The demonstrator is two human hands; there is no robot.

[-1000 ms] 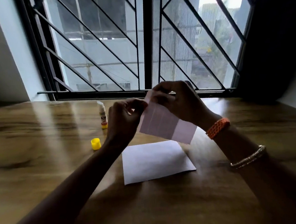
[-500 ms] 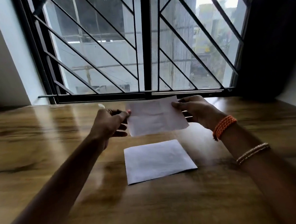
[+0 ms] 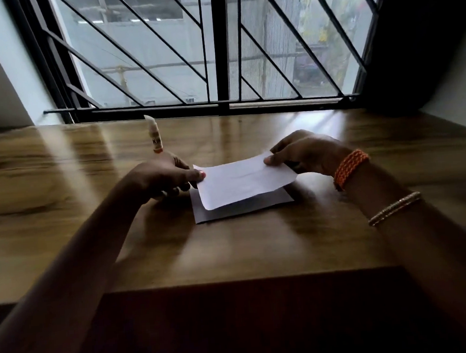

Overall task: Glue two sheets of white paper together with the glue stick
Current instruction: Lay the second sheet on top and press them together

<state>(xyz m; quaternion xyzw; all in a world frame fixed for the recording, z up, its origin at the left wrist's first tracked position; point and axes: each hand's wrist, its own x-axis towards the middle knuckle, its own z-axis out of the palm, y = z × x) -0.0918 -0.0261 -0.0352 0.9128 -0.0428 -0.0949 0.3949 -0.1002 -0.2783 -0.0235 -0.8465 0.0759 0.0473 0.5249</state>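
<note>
A white sheet of paper [image 3: 243, 182] hangs just above a second white sheet [image 3: 256, 206] that lies flat on the wooden table [image 3: 61, 188]. My left hand [image 3: 161, 178] pinches the upper sheet's left edge between thumb and fingers. My right hand [image 3: 304, 150] pinches its far right corner. The upper sheet covers most of the lower one; its near left corner curls down. An uncapped glue stick [image 3: 154, 135] stands upright behind my left hand. Its yellow cap is hidden.
A barred window [image 3: 217, 53] runs along the far edge of the table. A dark wall or curtain [image 3: 423, 39] closes the right side. The table's near edge [image 3: 247, 281] is close to my body.
Both hands have brought the held sheet down from in front of the window until it hovers just over the sheet on the table. The camera has tilted down.
</note>
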